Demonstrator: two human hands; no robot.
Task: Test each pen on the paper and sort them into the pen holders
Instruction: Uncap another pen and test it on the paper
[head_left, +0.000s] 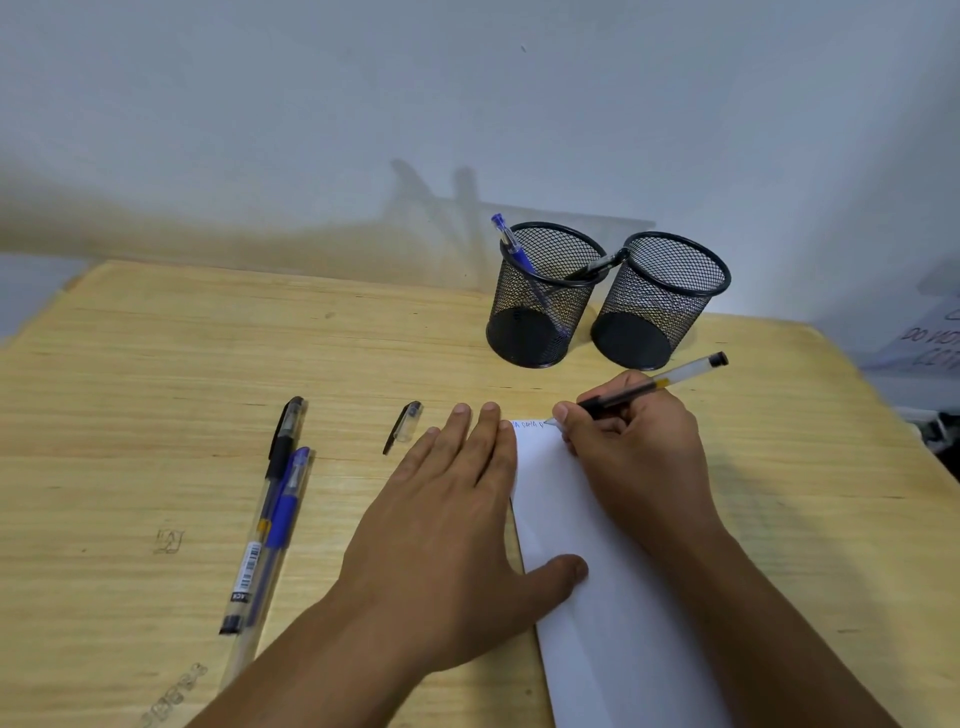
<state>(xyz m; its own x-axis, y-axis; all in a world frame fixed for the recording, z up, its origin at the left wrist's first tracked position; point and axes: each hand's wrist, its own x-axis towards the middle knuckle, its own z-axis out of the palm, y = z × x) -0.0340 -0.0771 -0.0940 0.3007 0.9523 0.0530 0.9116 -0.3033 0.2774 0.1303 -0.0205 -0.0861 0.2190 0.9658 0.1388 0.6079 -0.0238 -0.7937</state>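
Note:
My right hand (631, 447) grips a clear black-ink pen (660, 383), its tip touching the top edge of the white paper (597, 597) beside a line of small writing. My left hand (447, 525) lies flat, fingers spread, pressing the paper's left edge. The pen's cap (404, 427) lies on the table left of my fingertips. A black pen (270, 499) and a blue pen (283, 514) lie side by side further left. Two black mesh pen holders stand at the back: the left holder (540, 306) has a blue pen (511, 247) and a black pen (597, 267) in it, the right holder (657, 306) looks empty.
The wooden table (156, 364) ends at a pale wall behind the holders. A sheet with handwriting (930, 343) lies off the table's right edge. Small pencil marks show on the wood at the lower left.

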